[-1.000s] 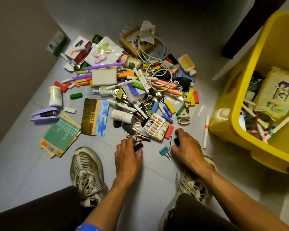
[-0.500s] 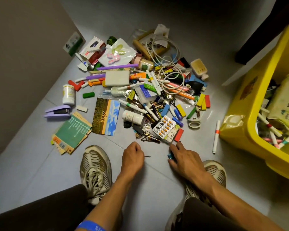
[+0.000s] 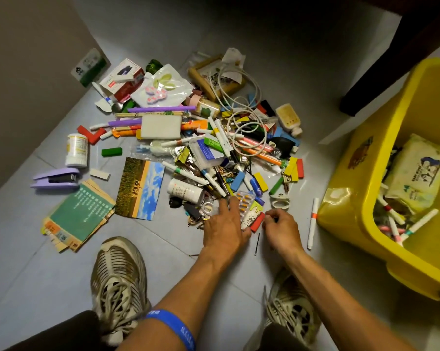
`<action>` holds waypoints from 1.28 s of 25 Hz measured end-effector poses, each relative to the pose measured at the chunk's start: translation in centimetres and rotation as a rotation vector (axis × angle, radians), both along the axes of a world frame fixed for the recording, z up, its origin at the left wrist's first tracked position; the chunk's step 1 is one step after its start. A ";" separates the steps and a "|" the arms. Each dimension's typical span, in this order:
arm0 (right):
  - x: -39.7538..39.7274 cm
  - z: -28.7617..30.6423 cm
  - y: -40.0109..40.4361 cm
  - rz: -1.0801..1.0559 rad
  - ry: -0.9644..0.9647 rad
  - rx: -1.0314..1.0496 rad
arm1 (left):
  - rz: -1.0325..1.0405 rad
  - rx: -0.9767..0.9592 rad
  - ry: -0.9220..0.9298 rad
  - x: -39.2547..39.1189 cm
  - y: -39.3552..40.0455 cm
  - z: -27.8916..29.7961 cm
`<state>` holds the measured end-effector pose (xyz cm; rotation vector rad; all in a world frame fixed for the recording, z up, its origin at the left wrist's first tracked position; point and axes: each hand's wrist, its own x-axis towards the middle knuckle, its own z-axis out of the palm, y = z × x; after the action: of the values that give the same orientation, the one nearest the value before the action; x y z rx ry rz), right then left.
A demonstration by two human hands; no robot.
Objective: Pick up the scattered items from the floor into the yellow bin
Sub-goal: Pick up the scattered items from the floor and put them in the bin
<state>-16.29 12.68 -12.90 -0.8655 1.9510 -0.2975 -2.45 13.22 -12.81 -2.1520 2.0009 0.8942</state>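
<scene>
The pile of scattered items point(image 3: 214, 148) lies on the grey floor: markers, coloured blocks, a cable, bottles, cards. The yellow bin point(image 3: 350, 188) stands at the right, partly filled with markers and a wipes pack. My left hand point(image 3: 222, 224) rests on the pile's near edge, fingers reaching forward beside a pill blister pack point(image 3: 244, 202), thumb against a bunny card point(image 3: 252, 215); whether it holds anything is hidden. My right hand point(image 3: 281, 228) has curled fingers beside a red block point(image 3: 258, 221); the blue binder clip it covered earlier no longer shows on the floor.
A white marker point(image 3: 312, 224) lies between my right hand and the bin. A hairpin point(image 3: 257, 244) lies between my hands. My shoes point(image 3: 117, 282) are planted close below. A purple stapler point(image 3: 55, 178), booklets point(image 3: 79, 214) and a postcard point(image 3: 140, 188) lie left. A dark furniture leg point(image 3: 366, 89) stands behind the bin.
My left hand moved forward and right from the bare floor onto the pile's edge by the blister pack. My right hand shifted up beside the red block, its fingers curling in.
</scene>
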 end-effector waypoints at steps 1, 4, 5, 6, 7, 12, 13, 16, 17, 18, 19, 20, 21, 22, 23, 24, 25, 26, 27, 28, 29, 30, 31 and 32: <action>0.5 0.0 -0.3 0.020 -0.016 0.002 | 0.049 -0.010 0.063 -0.4 0.0 -0.1; 1.4 0.4 -0.9 -0.278 -0.439 0.076 | 0.285 0.058 0.359 -0.5 -0.6 0.1; 1.6 0.8 -0.7 -0.392 -0.618 0.088 | 0.349 0.100 0.472 -0.3 -0.8 0.2; 1.8 1.2 -0.6 -0.454 -0.739 0.080 | 0.389 0.128 0.560 0.1 -0.8 0.5; 2.0 1.6 -0.4 -0.461 -0.793 0.058 | 0.422 0.126 0.636 0.5 -0.8 0.9; 1.6 8.1 -0.5 -0.432 -0.854 -0.127 | 0.488 0.020 1.043 0.7 -1.2 7.0; 0.8 10.4 -0.2 -0.449 -0.877 -0.184 | 0.447 -0.001 1.117 0.0 -1.2 9.2; -3.8 17.5 0.8 -0.539 -0.923 -0.429 | 0.236 -0.036 1.255 -4.9 -1.9 16.4; -5.5 19.6 0.9 -0.572 -0.895 -0.511 | 0.181 -0.030 1.257 -7.0 -2.4 18.4; -7.4 21.5 0.9 -0.616 -0.842 -0.586 | 0.135 -0.017 1.221 -9.5 -2.8 20.6; -9.4 23.3 0.8 -0.667 -0.782 -0.648 | 0.112 0.021 1.167 -12.0 -3.4 22.6; -11.2 24.8 0.7 -0.712 -0.730 -0.681 | 0.137 0.114 1.148 -14.2 -3.9 24.7; -12.8 25.8 0.5 -0.740 -0.702 -0.676 | 0.209 0.258 1.188 -15.8 -4.4 26.2; -14.0 26.4 0.3 -0.746 -0.675 -0.647 | 0.277 0.388 1.243 -16.6 -4.8 27.1; -15.0 26.4 0.1 -0.733 -0.622 -0.610 | 0.329 0.464 1.281 -17.0 -5.3 27.3; -15.6 26.0 0.0 -0.709 -0.545 -0.597 | 0.356 0.479 1.287 -16.5 -5.5 27.0; -15.5 25.4 0.1 -0.676 -0.466 -0.623 | 0.401 0.467 1.295 -15.6 -5.5 26.2; -14.9 24.7 0.5 -0.628 -0.398 -0.687 | 0.449 0.434 1.314 -14.4 -5.2 25.1; -13.7 23.9 0.9 -0.548 -0.343 -0.765 | 0.528 0.375 1.332 -13.2 -4.9 23.5; -11.9 22.8 1.5 -0.435 -0.294 -0.821 | 0.624 0.296 1.329 -11.8 -4.4 21.7; -9.9 21.4 2.0 -0.298 -0.234 -0.842 | 0.725 0.224 1.301 -10.4 -3.9 19.8; -8.1 19.5 2.6 -0.158 -0.159 -0.828 | 0.802 0.176 1.234 -9.0 -3.3 18.1; -6.4 17.4 3.2 -0.036 -0.082 -0.791 | 0.846 0.157 1.146 -7.8 -2.7 16.1; -5.0 15.0 3.7 0.059 -0.006 -0.728 | 0.853 0.160 1.050 -6.7 -2.1 14.0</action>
<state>-21.33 16.38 2.11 -1.3692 1.8115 -1.0105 -9.18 11.16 1.23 -2.7090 0.9290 2.5893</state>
